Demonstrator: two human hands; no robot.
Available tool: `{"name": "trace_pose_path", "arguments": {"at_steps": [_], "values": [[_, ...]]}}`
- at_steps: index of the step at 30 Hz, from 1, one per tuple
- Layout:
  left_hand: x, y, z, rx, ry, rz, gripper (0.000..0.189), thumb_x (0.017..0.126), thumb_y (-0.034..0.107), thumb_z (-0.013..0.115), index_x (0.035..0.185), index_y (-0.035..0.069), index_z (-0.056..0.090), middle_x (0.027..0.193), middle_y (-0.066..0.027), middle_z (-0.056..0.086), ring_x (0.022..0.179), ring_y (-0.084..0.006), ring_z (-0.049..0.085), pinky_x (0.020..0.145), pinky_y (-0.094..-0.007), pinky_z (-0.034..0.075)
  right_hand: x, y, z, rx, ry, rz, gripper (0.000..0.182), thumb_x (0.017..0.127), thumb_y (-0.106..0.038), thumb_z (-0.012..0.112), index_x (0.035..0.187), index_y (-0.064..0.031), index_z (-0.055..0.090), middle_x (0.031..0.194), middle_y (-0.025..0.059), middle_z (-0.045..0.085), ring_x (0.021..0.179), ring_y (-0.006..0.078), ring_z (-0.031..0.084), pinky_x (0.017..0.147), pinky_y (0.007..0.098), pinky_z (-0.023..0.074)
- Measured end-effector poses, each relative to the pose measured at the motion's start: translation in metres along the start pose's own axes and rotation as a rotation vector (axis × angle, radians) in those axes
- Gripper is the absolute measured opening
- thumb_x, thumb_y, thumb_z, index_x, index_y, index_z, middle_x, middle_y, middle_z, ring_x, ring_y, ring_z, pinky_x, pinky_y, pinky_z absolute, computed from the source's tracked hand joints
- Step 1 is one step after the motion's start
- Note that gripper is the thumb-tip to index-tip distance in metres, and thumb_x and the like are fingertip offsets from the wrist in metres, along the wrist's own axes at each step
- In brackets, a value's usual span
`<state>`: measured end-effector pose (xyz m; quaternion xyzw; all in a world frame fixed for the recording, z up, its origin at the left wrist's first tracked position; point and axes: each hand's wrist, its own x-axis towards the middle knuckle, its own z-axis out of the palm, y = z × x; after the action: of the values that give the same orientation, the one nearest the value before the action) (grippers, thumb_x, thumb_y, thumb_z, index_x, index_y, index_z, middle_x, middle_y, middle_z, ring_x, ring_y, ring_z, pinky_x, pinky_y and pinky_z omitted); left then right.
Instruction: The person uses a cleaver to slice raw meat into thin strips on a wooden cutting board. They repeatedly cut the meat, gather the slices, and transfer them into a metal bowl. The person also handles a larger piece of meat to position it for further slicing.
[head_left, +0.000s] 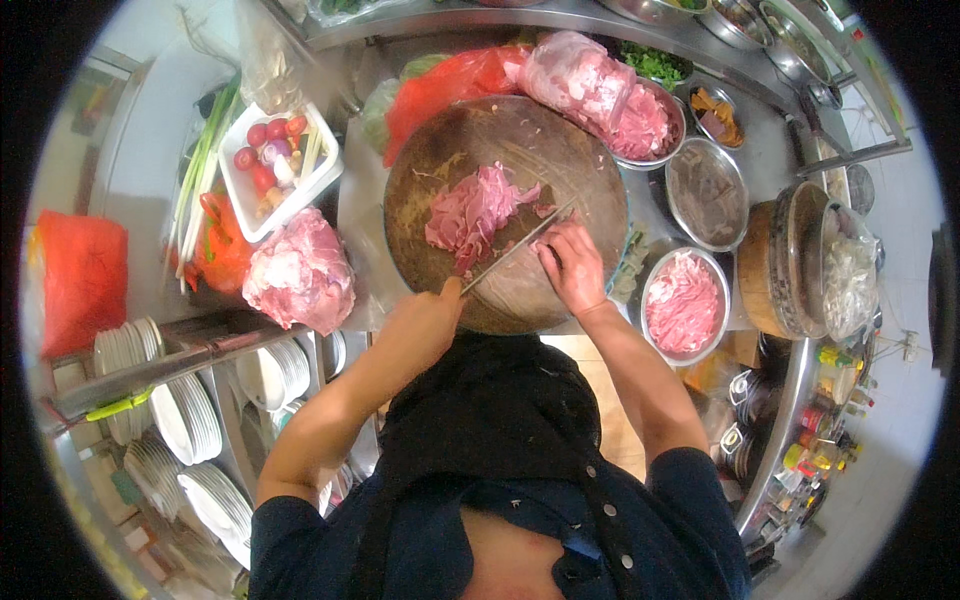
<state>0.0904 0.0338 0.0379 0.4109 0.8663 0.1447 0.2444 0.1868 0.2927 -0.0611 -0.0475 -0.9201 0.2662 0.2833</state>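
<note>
A round wooden chopping block lies before me. My left hand grips the handle of a knife, seen nearly edge-on, its blade slanting up and right across the block. Close to the blade's right side, my right hand rests with curled fingers on a small piece of raw meat, mostly hidden beneath the fingertips. Left of the blade sits a loose heap of thin raw meat slices. A few scraps lie between heap and fingertips.
A large raw meat chunk and a white tray of vegetables stand left. Behind the block are a red plastic bag and bagged meat. At right are a bowl of cut meat and a metal bowl.
</note>
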Motion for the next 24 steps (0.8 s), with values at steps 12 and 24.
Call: {"name": "trace_pose_path", "arguments": {"at_steps": [12,24], "values": [[0.052,0.015,0.037,-0.032,0.117,0.026,0.028,0.106,0.029,0.054,0.114,0.003,0.050,0.073,-0.0264,0.067,0.071,-0.0510,0.067,0.063,-0.0610,0.053,-0.002,0.001,0.000,-0.035,-0.015,-0.010,0.011,0.086,-0.007,0.076,0.093,-0.0043,0.068,0.104,0.0094,0.069,0.103,0.0313,0.065,0.091,0.0409,0.0549],[0.011,0.011,0.021,-0.046,0.012,-0.047,0.027,0.105,0.027,0.055,0.113,0.002,0.051,0.073,-0.0267,0.068,0.071,-0.0504,0.068,0.062,-0.0600,0.053,-0.004,-0.001,0.002,-0.019,-0.003,-0.005,0.012,0.084,-0.005,0.076,0.092,-0.0049,0.067,0.102,0.0096,0.069,0.102,0.0321,0.065,0.090,0.0416,0.0556]]}}
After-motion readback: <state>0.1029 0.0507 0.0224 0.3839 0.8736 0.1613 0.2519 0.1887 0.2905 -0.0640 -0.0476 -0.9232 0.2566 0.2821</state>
